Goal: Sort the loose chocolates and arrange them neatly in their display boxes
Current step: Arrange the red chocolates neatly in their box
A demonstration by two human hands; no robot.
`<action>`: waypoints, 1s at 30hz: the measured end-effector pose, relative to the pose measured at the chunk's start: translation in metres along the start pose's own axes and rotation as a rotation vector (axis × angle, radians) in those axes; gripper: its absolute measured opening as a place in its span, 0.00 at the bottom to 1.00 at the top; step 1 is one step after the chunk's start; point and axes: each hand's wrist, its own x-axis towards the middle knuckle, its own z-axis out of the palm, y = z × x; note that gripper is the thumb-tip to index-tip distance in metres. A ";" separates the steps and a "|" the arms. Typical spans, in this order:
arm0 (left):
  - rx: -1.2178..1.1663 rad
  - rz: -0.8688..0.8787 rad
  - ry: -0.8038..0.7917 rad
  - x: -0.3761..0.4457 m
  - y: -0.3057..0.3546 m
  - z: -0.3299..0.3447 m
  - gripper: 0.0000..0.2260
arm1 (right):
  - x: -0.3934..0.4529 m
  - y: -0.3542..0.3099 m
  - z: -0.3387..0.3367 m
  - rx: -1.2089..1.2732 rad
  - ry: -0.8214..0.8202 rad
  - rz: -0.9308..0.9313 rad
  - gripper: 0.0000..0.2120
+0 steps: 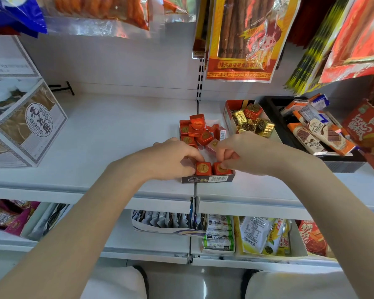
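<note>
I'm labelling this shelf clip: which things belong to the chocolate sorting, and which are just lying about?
Job:
- left hand
- right hand
- front display box
- red chocolates
- second box with gold chocolates

Lying about:
- chocolate bars
- white carton
- hanging snack bag

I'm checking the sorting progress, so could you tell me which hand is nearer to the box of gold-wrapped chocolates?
Right. The right hand is just in front of the box of gold-wrapped chocolates, while the left hand is farther to its left, across the red chocolates.

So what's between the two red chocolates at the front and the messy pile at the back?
Head view: bare white box floor, partly covered by both hands' fingers.
</note>
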 end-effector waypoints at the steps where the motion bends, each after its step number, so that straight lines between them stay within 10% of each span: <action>1: -0.002 0.003 0.003 0.001 0.000 0.000 0.15 | -0.001 0.000 0.000 0.004 0.007 -0.001 0.04; 30: 0.037 0.023 0.439 0.000 0.001 -0.002 0.11 | 0.026 0.008 0.011 -0.142 0.368 0.058 0.12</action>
